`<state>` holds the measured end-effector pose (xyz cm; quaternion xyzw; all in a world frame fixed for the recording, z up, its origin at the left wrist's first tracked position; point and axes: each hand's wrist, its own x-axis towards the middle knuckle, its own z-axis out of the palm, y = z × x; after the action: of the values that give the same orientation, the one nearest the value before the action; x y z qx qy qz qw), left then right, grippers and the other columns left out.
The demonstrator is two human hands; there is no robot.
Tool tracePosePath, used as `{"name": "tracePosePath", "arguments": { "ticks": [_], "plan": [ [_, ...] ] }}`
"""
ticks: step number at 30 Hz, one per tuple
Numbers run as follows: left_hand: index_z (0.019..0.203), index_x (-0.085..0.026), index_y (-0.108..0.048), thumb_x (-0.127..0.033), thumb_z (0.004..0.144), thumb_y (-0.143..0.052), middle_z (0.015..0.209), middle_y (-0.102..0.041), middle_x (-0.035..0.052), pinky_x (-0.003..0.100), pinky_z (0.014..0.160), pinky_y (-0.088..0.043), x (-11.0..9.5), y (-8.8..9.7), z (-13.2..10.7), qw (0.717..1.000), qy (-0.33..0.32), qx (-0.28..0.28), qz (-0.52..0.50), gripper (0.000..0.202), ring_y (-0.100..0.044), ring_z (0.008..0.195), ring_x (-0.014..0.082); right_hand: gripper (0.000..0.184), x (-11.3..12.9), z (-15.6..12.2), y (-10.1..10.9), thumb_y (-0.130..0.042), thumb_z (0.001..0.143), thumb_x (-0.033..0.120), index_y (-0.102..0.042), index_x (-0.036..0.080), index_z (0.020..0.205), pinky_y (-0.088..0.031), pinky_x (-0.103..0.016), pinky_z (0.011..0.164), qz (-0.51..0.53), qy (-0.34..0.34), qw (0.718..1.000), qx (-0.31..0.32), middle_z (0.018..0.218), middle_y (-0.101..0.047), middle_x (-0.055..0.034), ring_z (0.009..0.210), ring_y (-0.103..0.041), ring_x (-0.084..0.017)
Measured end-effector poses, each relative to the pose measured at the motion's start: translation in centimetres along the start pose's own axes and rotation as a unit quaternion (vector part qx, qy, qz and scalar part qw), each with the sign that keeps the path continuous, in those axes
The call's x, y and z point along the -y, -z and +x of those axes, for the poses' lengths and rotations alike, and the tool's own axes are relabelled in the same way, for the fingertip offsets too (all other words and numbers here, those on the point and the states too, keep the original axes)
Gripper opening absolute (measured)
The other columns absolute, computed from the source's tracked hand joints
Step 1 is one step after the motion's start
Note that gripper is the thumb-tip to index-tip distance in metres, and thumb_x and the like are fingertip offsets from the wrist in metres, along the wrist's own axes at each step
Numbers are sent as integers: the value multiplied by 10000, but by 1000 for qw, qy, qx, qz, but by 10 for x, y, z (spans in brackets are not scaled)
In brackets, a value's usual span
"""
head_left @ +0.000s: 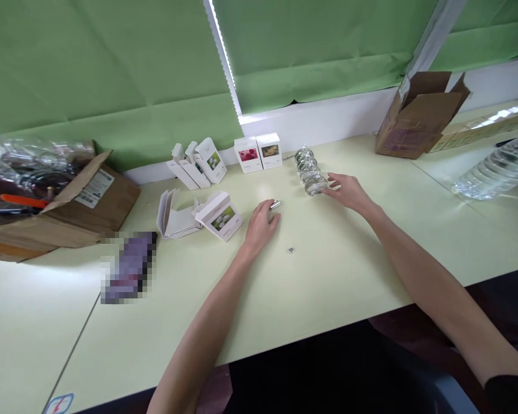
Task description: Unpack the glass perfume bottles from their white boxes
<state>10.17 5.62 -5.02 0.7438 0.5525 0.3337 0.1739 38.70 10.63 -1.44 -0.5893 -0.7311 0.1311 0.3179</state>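
Observation:
My left hand point(261, 228) rests on the table with its fingers curled over a small shiny silver cylinder point(275, 204). Beyond it, to the right, several clear round glass jars point(304, 158) stand in a close row. The fingers and thumb of my right hand point(349, 193) are at the right side of the nearest glass jar point(314, 185). A tiny round silver piece point(290, 250) lies on the table between my forearms. Just left of my left hand, a white box with a flower picture point(220, 215) leans tilted on opened white card.
Behind stand white picture boxes point(259, 154) and a group of narrower white boxes point(201, 164). An open cardboard carton point(107, 198) full of wrapped items is at left. Another brown carton point(408, 123) and a large clear plastic bottle point(492, 172) are at right. A blurred purple item point(132, 267) lies left.

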Motion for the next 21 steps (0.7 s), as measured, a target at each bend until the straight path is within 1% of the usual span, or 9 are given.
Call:
{"name": "tracePosePath", "arguments": {
  "ticks": [2, 4, 5, 7, 9, 12, 14, 17, 21],
  "plan": [
    [1307, -173, -551, -203, 910, -544, 1328, -620, 120, 423, 1103, -443, 0, 0, 0, 1000, 1, -2, 12, 398, -577, 1257, 263, 330, 11, -7, 10, -646, 847, 302, -713, 142, 1128, -525, -371, 796, -37, -12, 999, -36, 1074, -747, -125, 836, -690, -242],
    [1306, -179, -559, -201, 914, -542, 1317, -631, 116, 424, 1086, -456, 0, 0, 0, 1000, -3, -4, 30, 392, -588, 1238, 266, 239, 29, -16, 18, -534, 911, 266, -740, 157, 967, -496, -358, 788, -69, -9, 995, -66, 921, -751, -98, 792, -671, -227],
    [1304, -182, -563, -209, 919, -546, 1315, -635, 114, 425, 1082, -458, 0, -1, 0, 999, -10, -4, 44, 387, -588, 1237, 269, 236, 40, -22, 19, -526, 918, 275, -738, 172, 916, -482, -343, 754, -75, 1, 996, -40, 885, -746, -84, 779, -662, -222],
    [1293, -193, -579, -227, 928, -555, 1300, -650, 104, 422, 1075, -462, -1, -2, 1, 997, -26, -3, 72, 367, -590, 1231, 272, 208, 64, -36, 18, -578, 904, 325, -734, 190, 932, -453, -315, 699, -68, 48, 991, 101, 872, -741, -59, 756, -652, -208],
    [1249, -203, -612, -226, 941, -544, 1253, -679, 90, 407, 1057, -473, -2, -3, 2, 995, -39, -3, 92, 315, -607, 1198, 264, 261, 86, -52, 10, -612, 900, 358, -715, 179, 1060, -442, -302, 700, -51, 101, 967, 228, 930, -734, -68, 805, -655, -210],
    [1178, -210, -651, -197, 960, -504, 1172, -705, 77, 379, 1006, -497, -1, -4, 1, 994, -51, -9, 100, 263, -629, 1136, 244, 300, 109, -73, -7, -624, 911, 340, -680, 170, 1151, -426, -302, 733, -51, 159, 933, 319, 1070, -709, -100, 896, -650, -227],
    [1174, -212, -654, -198, 968, -489, 1157, -697, 76, 363, 974, -508, 0, -3, 0, 994, -59, -15, 95, 264, -632, 1109, 235, 246, 116, -82, -18, -595, 929, 283, -676, 173, 1134, -410, -297, 722, -56, 179, 922, 338, 1076, -695, -102, 913, -644, -230],
    [1198, -219, -647, -219, 983, -467, 1154, -665, 83, 339, 929, -518, 1, -2, -3, 994, -67, -17, 85, 280, -638, 1063, 221, 169, 116, -85, -29, -529, 954, 202, -691, 177, 997, -395, -289, 699, -58, 201, 917, 338, 987, -685, -88, 869, -638, -213],
    [1216, -217, -635, -245, 994, -446, 1148, -633, 99, 331, 893, -524, 1, -2, -6, 994, -75, -22, 71, 293, -644, 1042, 222, 222, 100, -72, -31, -482, 967, 162, -702, 185, 944, -396, -295, 690, -87, 196, 937, 276, 967, -686, -92, 850, -641, -212]
  ]
}}
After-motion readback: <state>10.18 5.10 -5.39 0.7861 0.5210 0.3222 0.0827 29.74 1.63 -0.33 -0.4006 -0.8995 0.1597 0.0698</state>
